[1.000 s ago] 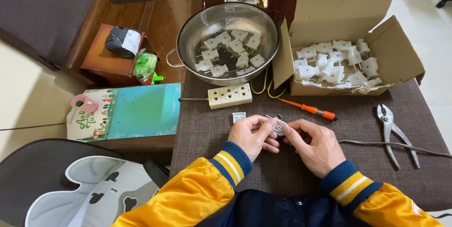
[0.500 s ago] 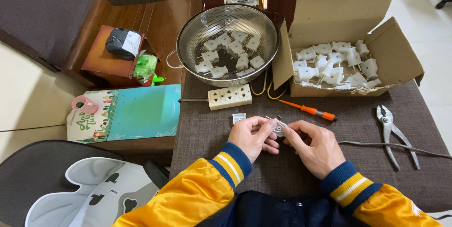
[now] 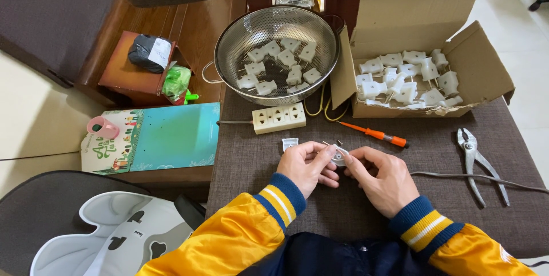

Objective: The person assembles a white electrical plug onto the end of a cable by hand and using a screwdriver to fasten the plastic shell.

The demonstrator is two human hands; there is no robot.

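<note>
My left hand (image 3: 306, 167) and my right hand (image 3: 382, 177) meet over the brown mat (image 3: 257, 161), both pinching one small white plug (image 3: 338, 155) between their fingertips. A metal prong sticks up from the plug. A small white plug cover (image 3: 289, 144) lies on the mat just left of my left hand. Behind the hands sit a cream three-way socket strip (image 3: 279, 117) and an orange-handled screwdriver (image 3: 377, 134).
A metal colander (image 3: 229, 47) holds several white plugs. An open cardboard box (image 3: 486, 64) at the right holds several more. Pliers (image 3: 477, 161) and a grey cable (image 3: 457, 176) lie at the right. A teal box (image 3: 171, 136) and a pink tape roll (image 3: 103, 127) sit at the left.
The hands stay together over the mat; only the fingers have shifted slightly on the plug.
</note>
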